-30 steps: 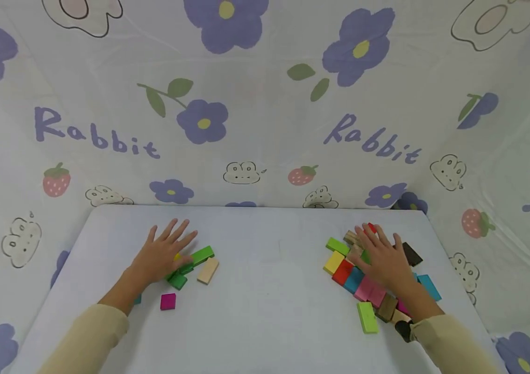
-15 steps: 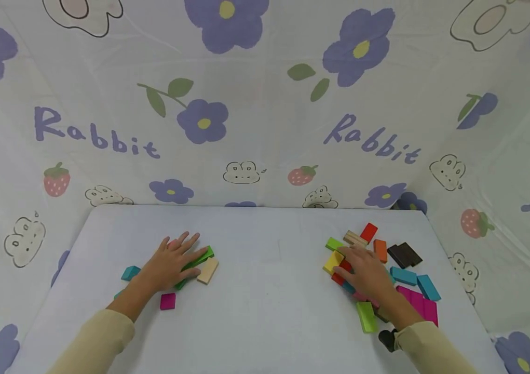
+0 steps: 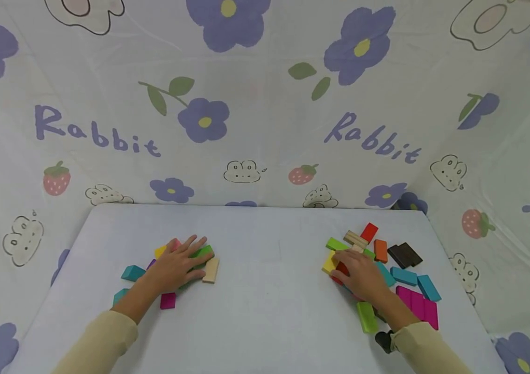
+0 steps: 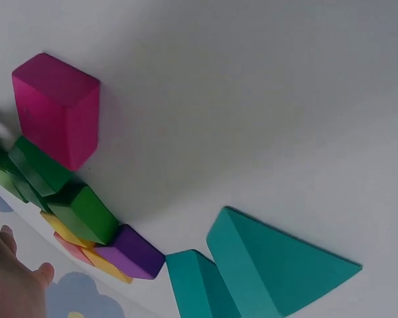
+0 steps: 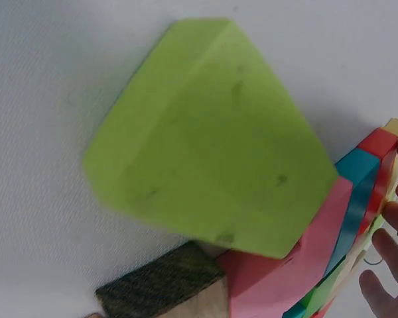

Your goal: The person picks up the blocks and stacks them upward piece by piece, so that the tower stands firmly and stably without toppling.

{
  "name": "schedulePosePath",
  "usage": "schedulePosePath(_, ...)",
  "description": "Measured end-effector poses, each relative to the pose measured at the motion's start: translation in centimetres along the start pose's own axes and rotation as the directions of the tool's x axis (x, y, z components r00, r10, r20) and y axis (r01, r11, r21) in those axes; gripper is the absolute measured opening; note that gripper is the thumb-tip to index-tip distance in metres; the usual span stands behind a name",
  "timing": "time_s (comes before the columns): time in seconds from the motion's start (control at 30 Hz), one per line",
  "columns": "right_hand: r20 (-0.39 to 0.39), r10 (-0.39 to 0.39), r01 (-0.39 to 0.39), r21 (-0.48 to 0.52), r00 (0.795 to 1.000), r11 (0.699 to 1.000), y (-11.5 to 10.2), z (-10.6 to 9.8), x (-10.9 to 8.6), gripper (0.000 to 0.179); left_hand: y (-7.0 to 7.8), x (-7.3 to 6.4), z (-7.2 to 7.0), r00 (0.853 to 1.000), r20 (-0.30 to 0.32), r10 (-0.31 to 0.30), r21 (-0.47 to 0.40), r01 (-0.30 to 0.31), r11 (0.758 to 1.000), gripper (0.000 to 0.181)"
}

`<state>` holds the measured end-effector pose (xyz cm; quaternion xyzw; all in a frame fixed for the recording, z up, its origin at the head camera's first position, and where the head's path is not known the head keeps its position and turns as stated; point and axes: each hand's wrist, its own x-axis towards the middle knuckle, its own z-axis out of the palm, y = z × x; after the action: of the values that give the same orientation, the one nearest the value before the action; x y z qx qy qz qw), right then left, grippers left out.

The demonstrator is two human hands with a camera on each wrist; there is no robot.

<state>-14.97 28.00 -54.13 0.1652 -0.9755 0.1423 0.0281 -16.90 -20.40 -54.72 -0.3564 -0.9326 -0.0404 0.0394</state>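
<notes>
On the left of the white table, my left hand (image 3: 177, 267) rests spread over a group of wooden blocks. Its fingertips lie by a green block (image 3: 205, 252) and a plain wood block (image 3: 211, 270). Yellow and pink blocks show behind that hand, and a magenta block (image 3: 168, 301) lies in front. At right, my right hand (image 3: 357, 271) is over a larger group, its fingers bent loosely across a yellow block (image 3: 328, 263) and a red block (image 3: 341, 269). A lime-green block (image 5: 205, 139) fills much of the right wrist view. The palms hide several blocks.
Teal blocks (image 3: 133, 273) lie beside the left forearm. Around the right hand are magenta blocks (image 3: 417, 305), blue blocks (image 3: 404, 276), dark brown blocks (image 3: 404, 255) and an orange block (image 3: 380, 250). A patterned cloth (image 3: 255, 119) rises behind the table's back edge.
Both hands have come down and nearer to the viewer onto their blocks. The right hand shifted left. The plain wood block has turned slightly and slid a little right.
</notes>
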Motion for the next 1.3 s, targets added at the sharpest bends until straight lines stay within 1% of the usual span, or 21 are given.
schedulePosePath(0.1, 0.024, -0.005, 0.004, 0.052, 1.0, 0.999, -0.3, 0.0, 0.1, 0.044, 0.2, 0.2, 0.2, 1.0, 0.0, 0.006, -0.007, -0.006, 1.0, 0.052)
schedulePosePath(0.2, 0.041, -0.017, 0.013, 0.087, 0.999, 0.996, -0.5, 0.2, 0.2, 0.044, 0.6, 0.4, 0.3, 1.0, 0.012, 0.003, -0.002, -0.003, 1.0, 0.052)
schedulePosePath(0.33, 0.032, -0.055, 0.052, 0.102, 0.998, 0.993, -0.8, 0.5, 0.2, 0.043, 1.5, 0.9, 0.1, 1.0, 0.019, -0.008, 0.006, 0.008, 1.0, 0.052)
schedulePosePath(0.43, 0.038, -0.083, 0.078, 0.124, 0.996, 0.989, -1.3, 0.5, 0.3, 0.043, 2.3, 1.4, 0.3, 1.0, 0.005, -0.014, -0.037, 0.014, 0.999, 0.049)
schedulePosePath(0.57, 0.082, -0.11, 0.095, 0.166, 0.991, 0.981, -2.3, 0.4, 0.6, 0.042, 3.4, 2.3, 0.9, 1.0, -0.015, -0.019, -0.115, 0.018, 0.993, 0.046)
schedulePosePath(0.6, 0.095, -0.115, 0.096, 0.177, 0.989, 0.979, -2.6, 0.4, 0.7, 0.042, 3.7, 2.5, 1.1, 1.0, -0.017, -0.019, -0.119, 0.017, 0.993, 0.046)
schedulePosePath(0.77, 0.152, -0.127, 0.094, 0.206, 0.98, 0.974, -4.0, 0.6, 0.9, 0.045, 5.1, 3.5, 1.7, 1.0, 0.013, -0.024, -0.175, 0.025, 0.984, 0.049)
schedulePosePath(0.87, 0.165, -0.127, 0.091, 0.211, 0.978, 0.973, -4.9, 0.8, 1.0, 0.046, 5.9, 4.2, 1.9, 1.0, 0.009, -0.021, -0.224, 0.022, 0.974, 0.051)
schedulePosePath(0.93, 0.163, -0.124, 0.087, 0.214, 0.979, 0.973, -5.5, 1.0, 1.1, 0.046, 6.5, 4.7, 2.0, 1.0, 0.004, -0.022, -0.236, 0.022, 0.971, 0.051)
schedulePosePath(1.03, 0.154, -0.13, 0.096, 0.213, 0.979, 0.972, -6.4, 1.4, 1.3, 0.046, 7.4, 5.3, 2.2, 0.999, 0.017, -0.037, -0.241, 0.04, 0.97, 0.053)
schedulePosePath(1.2, 0.151, -0.167, 0.13, 0.227, 0.974, 0.965, -7.6, 2.2, 1.8, 0.047, 8.8, 6.4, 2.5, 0.998, 0.041, -0.051, -0.262, 0.06, 0.963, 0.053)
schedulePosePath(1.3, 0.162, -0.183, 0.141, 0.242, 0.97, 0.96, -8.2, 2.5, 2.0, 0.048, 9.5, 7.0, 2.9, 0.997, 0.053, -0.055, -0.268, 0.067, 0.961, 0.053)
